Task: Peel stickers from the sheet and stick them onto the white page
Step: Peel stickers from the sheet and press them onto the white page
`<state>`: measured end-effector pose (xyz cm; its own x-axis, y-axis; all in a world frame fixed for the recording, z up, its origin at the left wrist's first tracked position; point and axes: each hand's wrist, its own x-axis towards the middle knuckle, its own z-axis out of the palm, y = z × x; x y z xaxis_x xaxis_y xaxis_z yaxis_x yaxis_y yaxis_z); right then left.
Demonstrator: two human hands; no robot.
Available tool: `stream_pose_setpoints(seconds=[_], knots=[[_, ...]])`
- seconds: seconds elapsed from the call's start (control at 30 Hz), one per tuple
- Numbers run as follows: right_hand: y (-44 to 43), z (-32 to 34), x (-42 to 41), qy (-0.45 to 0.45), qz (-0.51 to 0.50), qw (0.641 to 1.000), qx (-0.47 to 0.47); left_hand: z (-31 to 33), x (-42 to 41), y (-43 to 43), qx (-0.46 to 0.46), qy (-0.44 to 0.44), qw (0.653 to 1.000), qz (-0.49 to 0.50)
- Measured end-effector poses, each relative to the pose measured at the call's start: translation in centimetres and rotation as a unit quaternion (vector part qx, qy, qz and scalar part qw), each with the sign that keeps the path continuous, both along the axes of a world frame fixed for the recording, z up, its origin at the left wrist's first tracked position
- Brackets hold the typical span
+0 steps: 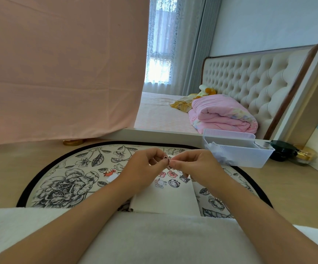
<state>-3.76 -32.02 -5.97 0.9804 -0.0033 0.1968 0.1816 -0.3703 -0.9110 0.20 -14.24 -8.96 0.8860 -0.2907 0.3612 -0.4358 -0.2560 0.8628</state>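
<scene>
Both hands meet above the far end of the page, and each pinches the same small, dark-edged sticker (166,159) between thumb and fingertips. The left hand (145,165) has its fingers curled in, thumb stretched toward the sticker. The right hand (193,162) grips it from the other side, thumb flat along the lower edge. The sticker is held clear of the paper; whether backing still clings to it is too small to tell.

Under the hands lies the white rectangular page (165,197), lengthwise toward the person. Its far end carries a cluster of cartoon character stickers (170,180), pink, white and black, partly hidden by the right hand. Left of the page, a red-and-white cartoon sticker (108,172) rests on a small white scrap on the mat.

The page sits on a round cream mat printed with black flowers and rimmed in black (63,185), which lies on the light wooden surface (6,168). A clear plastic rectangular box (249,157) stands at the mat's far right, with a dark round jar (282,150) and a gold-capped jar (305,155) beyond it. A gold round lid (72,142) lies at the foot of a hanging pink cloth (59,69). Behind, a folded pink quilt (223,113) lies on the bed.
</scene>
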Motion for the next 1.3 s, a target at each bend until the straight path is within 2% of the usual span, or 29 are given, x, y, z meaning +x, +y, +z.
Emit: stream_pose_setpoints(seconds=[0.27, 0.53, 0.7, 0.87, 1.17, 1.3], knots=[[0.0, -0.9, 0.8, -0.032, 0.018, 0.996, -0.077, -0.1, -0.2, 0.0, 0.018, -0.008, 1.000, -0.010], [-0.5, -0.3, 0.5, -0.006, 0.060, 0.996, -0.060, 0.5, -0.4, 0.2, 0.014, 0.024, 1.000, -0.004], [-0.5, -0.3, 0.5, -0.054, 0.051, 0.988, -0.134, 0.6, -0.5, 0.2, 0.026, 0.026, 0.999, -0.010], [-0.2, 0.2, 0.2, -0.111, 0.029, 0.961, -0.251, 0.8, -0.6, 0.3, 0.029, 0.033, 0.999, -0.014], [0.1, -0.6, 0.2, -0.175, -0.001, 0.945, -0.278, 1.0, -0.9, 0.1, 0.007, 0.030, 0.999, -0.011], [0.2, -0.8, 0.2, -0.212, -0.028, 0.919, -0.331, 1.0, -1.1, -0.1, 0.019, 0.014, 1.000, 0.000]])
